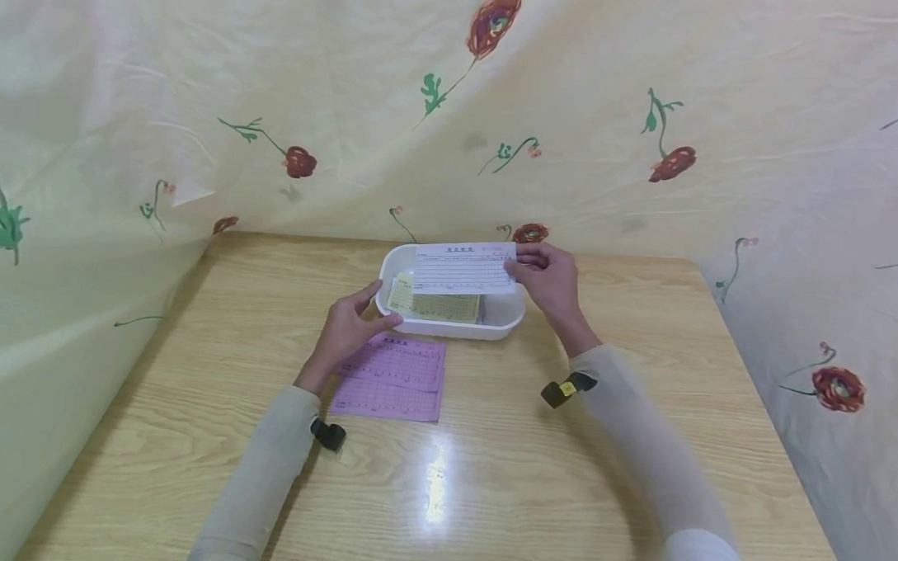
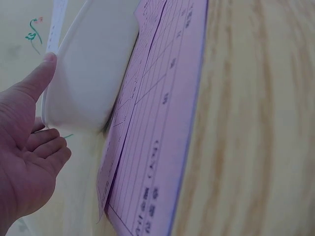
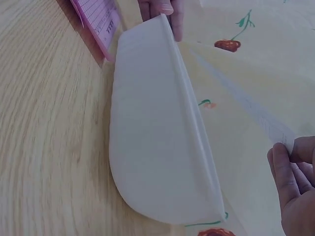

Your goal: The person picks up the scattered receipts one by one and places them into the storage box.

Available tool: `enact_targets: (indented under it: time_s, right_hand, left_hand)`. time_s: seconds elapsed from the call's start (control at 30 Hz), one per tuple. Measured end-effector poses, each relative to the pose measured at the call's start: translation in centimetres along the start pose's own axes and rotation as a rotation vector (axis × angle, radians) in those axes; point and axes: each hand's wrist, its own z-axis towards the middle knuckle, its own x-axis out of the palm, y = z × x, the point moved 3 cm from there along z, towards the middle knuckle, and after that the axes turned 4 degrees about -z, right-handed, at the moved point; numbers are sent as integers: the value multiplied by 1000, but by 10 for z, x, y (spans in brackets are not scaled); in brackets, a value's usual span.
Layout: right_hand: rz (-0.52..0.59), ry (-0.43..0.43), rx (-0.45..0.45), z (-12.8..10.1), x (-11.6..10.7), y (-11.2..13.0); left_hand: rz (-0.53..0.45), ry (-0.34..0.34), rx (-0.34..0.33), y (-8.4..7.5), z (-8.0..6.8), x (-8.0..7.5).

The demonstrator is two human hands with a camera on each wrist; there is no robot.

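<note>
Right hand apparently pinching white slip

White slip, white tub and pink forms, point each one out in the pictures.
white slip (image 1: 464,269), head view, middle of the sheet.
white tub (image 3: 152,142), right wrist view, outer side wall.
pink forms (image 1: 393,382), head view, middle of the top sheet.
</note>
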Motion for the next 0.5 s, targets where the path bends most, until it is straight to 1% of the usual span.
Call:
enact_targets:
  time_s: [0.23, 0.4, 0.5]
  right_hand:
    - [-36, 24, 29, 3, 17, -6]
    - [-53, 40, 22, 7, 30, -10]
    - [-90, 46, 19, 9, 36, -11]
  left_hand:
    - [1, 2, 4, 1, 0, 1]
    - [4, -2, 8, 0, -1, 1]
    - [9, -6, 9, 0, 0, 0]
